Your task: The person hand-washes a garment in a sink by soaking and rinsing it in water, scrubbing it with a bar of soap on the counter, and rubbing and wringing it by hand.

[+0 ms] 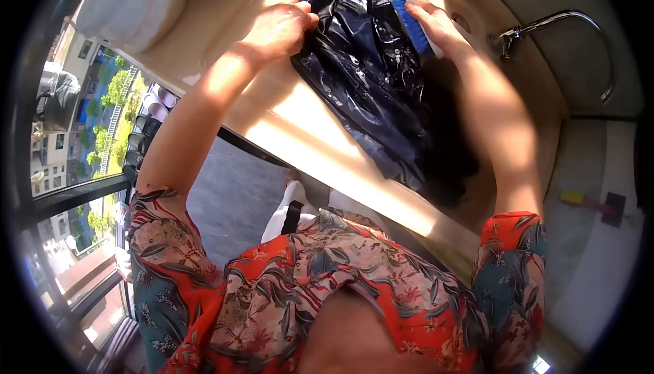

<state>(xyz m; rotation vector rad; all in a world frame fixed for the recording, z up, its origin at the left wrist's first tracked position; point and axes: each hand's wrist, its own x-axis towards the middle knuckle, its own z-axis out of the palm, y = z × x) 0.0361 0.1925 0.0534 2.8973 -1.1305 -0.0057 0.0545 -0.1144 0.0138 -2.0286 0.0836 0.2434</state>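
A dark, wet, shiny garment [361,67] lies in folds across the basin and over its front edge, with small patches of suds on it. My left hand [281,28] is closed on the garment's left edge near the top, fingers curled into the cloth. On the other side, my right hand [439,28] grips a scrub brush [413,26] with blue bristles and a pale back. Its bristles face the garment's right side, touching or very near it; I cannot tell which. The garment's far end runs out of the top of the view.
The beige basin [300,112] has a sunlit front ledge. A chrome faucet [545,23] curves out at the right. A white rounded container [133,6] stands at the upper left, near the window. A yellow-and-pink handled tool [586,200] hangs or lies at the far right. Shoes [160,101] line the left side.
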